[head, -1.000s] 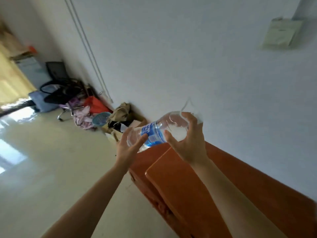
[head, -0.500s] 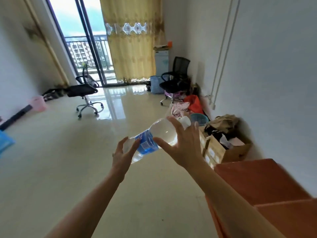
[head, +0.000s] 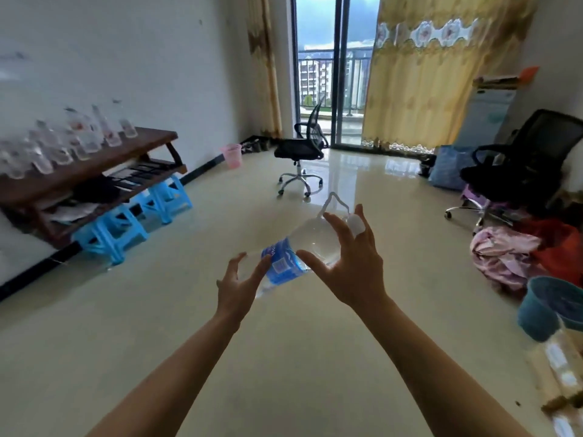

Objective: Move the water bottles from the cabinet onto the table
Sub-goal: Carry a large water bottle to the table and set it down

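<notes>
A clear water bottle with a blue label, white cap and thin carry handle lies tilted in both hands, cap end up and to the right. My left hand cups its lower end. My right hand wraps the upper body near the cap. Across the room at the far left stands a dark wooden table on blue stools, with several clear bottles lined up along its top. The cabinet is out of view.
A black office chair stands mid-room before the balcony door, another at the right. Pink clothes, a teal bin and a cardboard box crowd the right side. A pink bucket sits by the left wall.
The view has swung left from the orange cabinet and wall to the open room, bringing the table with bottles into sight. Both hands keep the same hold on the bottle.
</notes>
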